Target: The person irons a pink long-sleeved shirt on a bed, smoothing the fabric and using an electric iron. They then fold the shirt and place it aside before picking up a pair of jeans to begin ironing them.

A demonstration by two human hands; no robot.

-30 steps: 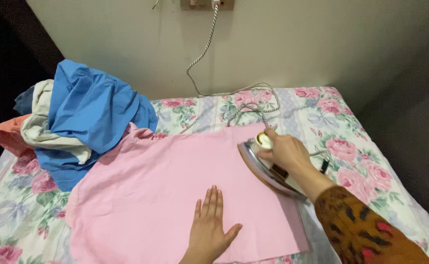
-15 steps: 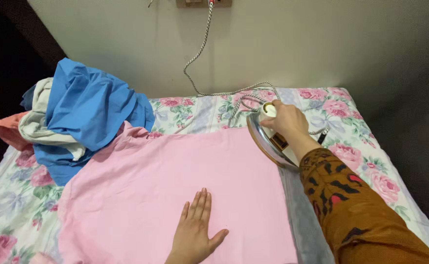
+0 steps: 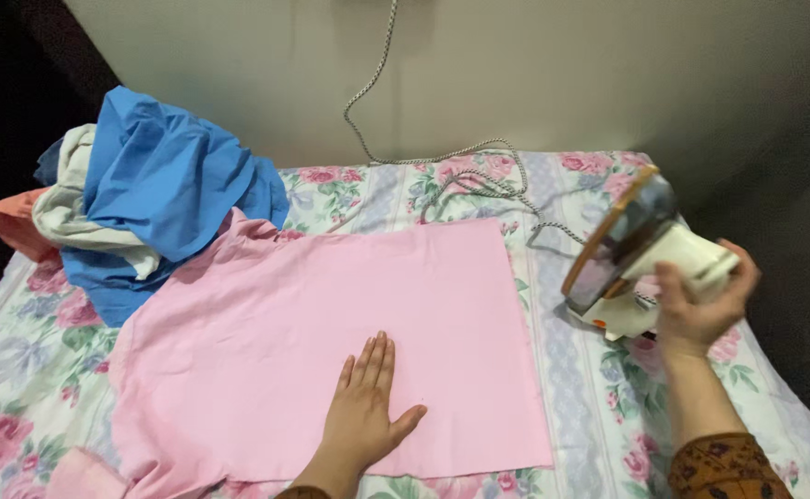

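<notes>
A pink garment [image 3: 331,323] lies spread flat on a floral-covered surface [image 3: 580,397]. My left hand [image 3: 363,407] rests palm down on the garment's lower middle, fingers apart. My right hand [image 3: 701,300] grips the handle of a white electric iron [image 3: 631,254], which is tilted up on its heel at the right, off the pink cloth, its metal soleplate facing left. The iron's braided cord [image 3: 465,171] runs from it across the surface and up the wall.
A heap of crumpled clothes, blue [image 3: 169,180], cream [image 3: 68,222] and orange [image 3: 12,217], sits at the back left, touching the pink garment's corner. A pale wall [image 3: 534,65] stands right behind. Dark space lies beyond the right edge.
My right hand lifted the iron off the pink garment's upper right, carried it right and tipped it upright. The left hand stayed flat on the cloth.
</notes>
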